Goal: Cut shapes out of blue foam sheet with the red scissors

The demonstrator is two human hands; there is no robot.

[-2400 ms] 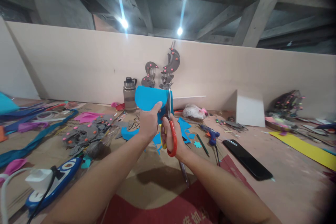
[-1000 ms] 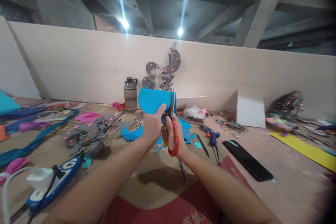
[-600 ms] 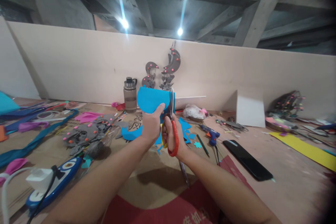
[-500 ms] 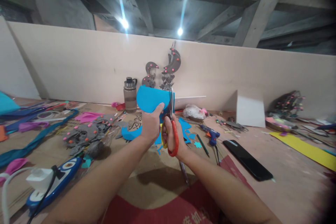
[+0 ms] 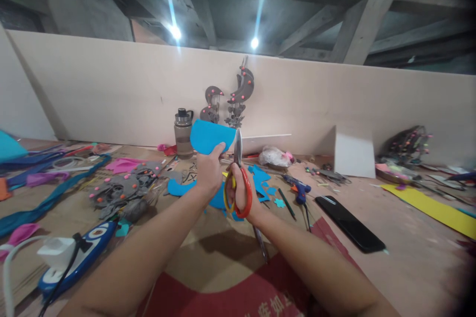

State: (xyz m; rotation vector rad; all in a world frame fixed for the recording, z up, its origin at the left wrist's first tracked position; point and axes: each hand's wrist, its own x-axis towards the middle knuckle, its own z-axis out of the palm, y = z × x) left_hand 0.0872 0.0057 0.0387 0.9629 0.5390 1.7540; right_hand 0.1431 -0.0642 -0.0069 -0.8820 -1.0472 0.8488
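My left hand [image 5: 208, 171] pinches a blue sheet [image 5: 211, 136] between thumb and fingers, holding it up above the table. The sheet has a rounded left side and a straight top edge. My right hand [image 5: 241, 190] is wrapped round scissors [image 5: 238, 148] with red and yellow handles. Their blades point upward, right beside the sheet's right edge; whether they touch it I cannot tell. Under my hands lie a curved blue piece [image 5: 181, 187] and several blue scraps [image 5: 260, 176]. A small blue flower cutout [image 5: 279, 203] rests to the right.
At right are a glue gun [image 5: 300, 190], a dark pencil [image 5: 287, 204] and a black phone [image 5: 349, 223]. A water bottle [image 5: 183, 133] stands by the back board. Grey pieces with pink dots [image 5: 126, 188] and a blue power strip [image 5: 80, 260] are at left.
Both hands have shifted slightly left. The blue strip that showed right of the scissor blades is gone from there, and the sheet looks narrower. The scissor handles have turned, showing more of the yellow loop.
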